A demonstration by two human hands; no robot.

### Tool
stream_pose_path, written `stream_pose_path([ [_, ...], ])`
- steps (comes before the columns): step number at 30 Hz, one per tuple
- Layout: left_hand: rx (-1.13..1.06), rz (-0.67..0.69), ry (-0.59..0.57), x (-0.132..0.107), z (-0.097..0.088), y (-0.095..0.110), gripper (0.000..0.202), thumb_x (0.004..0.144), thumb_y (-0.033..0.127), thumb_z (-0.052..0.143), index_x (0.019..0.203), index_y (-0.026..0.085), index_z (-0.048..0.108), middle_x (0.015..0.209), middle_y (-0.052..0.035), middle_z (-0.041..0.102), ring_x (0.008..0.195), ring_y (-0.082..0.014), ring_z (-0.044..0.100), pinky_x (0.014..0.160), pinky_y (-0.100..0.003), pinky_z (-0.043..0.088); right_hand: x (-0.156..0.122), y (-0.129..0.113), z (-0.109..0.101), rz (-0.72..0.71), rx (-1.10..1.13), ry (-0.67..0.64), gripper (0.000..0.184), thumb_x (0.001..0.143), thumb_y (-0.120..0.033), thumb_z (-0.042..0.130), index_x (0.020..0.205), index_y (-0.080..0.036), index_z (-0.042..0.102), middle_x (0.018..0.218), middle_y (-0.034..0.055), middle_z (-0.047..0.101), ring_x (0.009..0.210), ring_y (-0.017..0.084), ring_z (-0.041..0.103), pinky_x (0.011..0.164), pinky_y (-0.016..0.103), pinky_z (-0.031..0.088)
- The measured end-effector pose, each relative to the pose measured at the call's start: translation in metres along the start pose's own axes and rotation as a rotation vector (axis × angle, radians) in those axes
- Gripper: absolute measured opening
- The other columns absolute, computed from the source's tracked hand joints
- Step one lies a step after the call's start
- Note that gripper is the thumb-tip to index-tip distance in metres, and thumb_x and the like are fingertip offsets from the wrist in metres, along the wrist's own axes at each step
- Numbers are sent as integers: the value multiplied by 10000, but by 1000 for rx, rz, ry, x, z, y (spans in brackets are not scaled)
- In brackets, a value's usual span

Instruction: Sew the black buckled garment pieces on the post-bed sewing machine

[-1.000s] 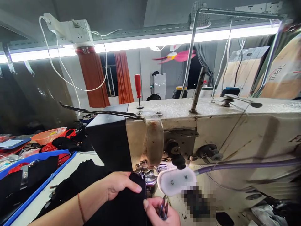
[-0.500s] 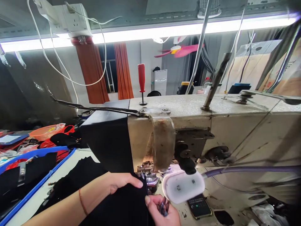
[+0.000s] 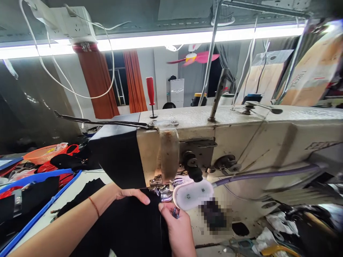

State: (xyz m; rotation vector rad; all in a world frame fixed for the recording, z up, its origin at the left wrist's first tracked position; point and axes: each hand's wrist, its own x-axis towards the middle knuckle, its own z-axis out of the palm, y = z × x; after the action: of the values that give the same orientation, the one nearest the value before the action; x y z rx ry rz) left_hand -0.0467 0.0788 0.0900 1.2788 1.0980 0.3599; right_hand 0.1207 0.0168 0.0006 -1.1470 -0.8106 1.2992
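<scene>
Black cloth (image 3: 134, 228) lies under the head of a sewing machine (image 3: 150, 153) and spreads down toward me. My left hand (image 3: 128, 193) rests on its upper part, thumb stretched out flat; the other fingers are mostly hidden. At the cloth's right edge, just below the presser foot (image 3: 160, 192), my right hand (image 3: 178, 223) pinches the fabric between thumb and finger. Small metal snips (image 3: 175, 213) are tucked in that same hand. A white oval lamp (image 3: 193, 195) hangs right above and beside it.
A blue-rimmed tray (image 3: 53, 195) with dark pieces stands at the left, an orange basket (image 3: 43, 151) behind it. A red screwdriver (image 3: 150, 91) stands on the machine. A pixelated dark object (image 3: 214, 214) lies right of my hand; scissors (image 3: 239, 244) and scraps lie lower right.
The view has turned right, so the scene shifts left. My right hand has come up closer to the presser foot with the cloth edge. My left hand still lies on the cloth.
</scene>
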Motion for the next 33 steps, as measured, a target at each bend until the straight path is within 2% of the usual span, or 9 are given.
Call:
stream_pose_path([
  [4, 42, -64, -29, 3, 7, 1, 492, 524, 301, 827, 993, 207, 714, 1028, -56, 739, 1031, -291, 651, 988, -419, 437, -3, -4, 2, -6, 28, 8, 252, 614, -377, 697, 593, -140, 615, 537, -21, 535, 568, 154, 462, 594, 286, 381],
  [11, 142, -31, 142, 2, 22, 4, 467, 533, 253, 776, 989, 185, 703, 1082, -54, 718, 1144, -290, 582, 1030, -387, 390, -5, -12, 4, -14, 47, -14, 259, 618, -391, 670, 588, -137, 628, 528, -12, 549, 547, 153, 467, 569, 283, 395],
  [14, 154, -44, 176, 2, 25, 5, 489, 509, 240, 763, 989, 173, 708, 1065, -63, 724, 1104, -301, 600, 1004, -400, 410, -8, -9, -4, -53, -2, -49, 308, 640, -438, 685, 611, -131, 684, 560, 24, 614, 602, 195, 540, 606, 297, 432],
  [18, 154, -30, 210, 3, 28, 4, 531, 467, 234, 779, 991, 172, 718, 1109, -61, 712, 1115, -300, 589, 1032, -388, 384, -14, 0, -17, -230, -191, -76, 326, 741, -465, 675, 769, -154, 767, 730, 72, 709, 759, 249, 630, 703, 298, 471],
  [22, 133, -36, 218, 4, 29, 4, 514, 461, 233, 774, 968, 169, 722, 1093, -73, 715, 1094, -307, 598, 999, -400, 410, -18, 8, -18, -455, -244, -8, 315, 758, -487, 688, 658, -195, 747, 620, 29, 637, 615, 193, 590, 570, 255, 431],
  [27, 102, -45, 212, 4, 30, 5, 490, 450, 212, 763, 938, 190, 724, 1096, -57, 713, 1122, -306, 580, 1024, -400, 384, -14, 12, -15, -384, -296, 42, 482, 692, -655, 656, 530, -204, 705, 508, 6, 566, 496, 157, 482, 499, 265, 372],
  [30, 87, -50, 217, 5, 30, 5, 454, 454, 197, 750, 907, 200, 730, 1109, -45, 710, 1137, -315, 568, 1043, -416, 363, -10, 14, -17, -313, -300, 36, 471, 655, -653, 668, 538, -200, 724, 482, 10, 576, 464, 144, 434, 477, 267, 341],
  [33, 62, -59, 200, 5, 28, 4, 363, 460, 178, 751, 821, 211, 732, 1000, -26, 738, 1101, -317, 590, 1022, -428, 386, -9, 15, -18, -272, -278, 28, 444, 629, -625, 697, 539, -192, 732, 455, 8, 567, 419, 124, 399, 439, 257, 317],
])
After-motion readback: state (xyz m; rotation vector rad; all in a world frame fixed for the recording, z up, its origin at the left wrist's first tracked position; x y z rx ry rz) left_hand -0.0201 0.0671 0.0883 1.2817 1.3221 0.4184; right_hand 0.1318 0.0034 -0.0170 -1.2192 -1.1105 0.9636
